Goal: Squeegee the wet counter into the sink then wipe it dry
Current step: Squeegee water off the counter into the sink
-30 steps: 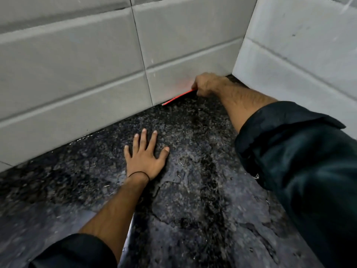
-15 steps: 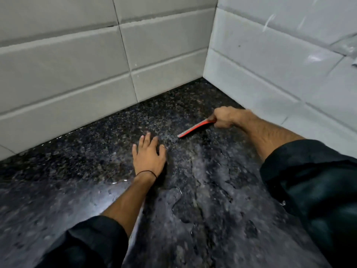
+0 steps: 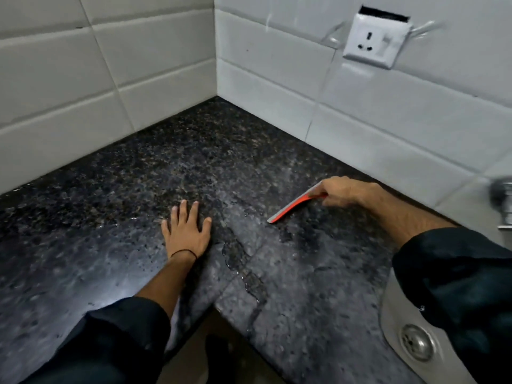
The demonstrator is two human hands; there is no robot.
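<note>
Now right hand (image 3: 342, 191) gripping thin red squeegee (image 3: 293, 206), speckled wet counter (image 3: 194, 167)

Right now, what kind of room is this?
Probably a kitchen: a dark stone counter set in a corner of white wall tiles, a metal sink with a drain, and a wall socket.

Red squeegee (image 3: 294, 204) lies blade-down on the wet dark granite counter (image 3: 194, 167), left of the sink (image 3: 393, 314).

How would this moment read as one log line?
step: squeegeeing | right hand: grips squeegee on wet counter | left hand: flat on counter | sink: lower right
</note>
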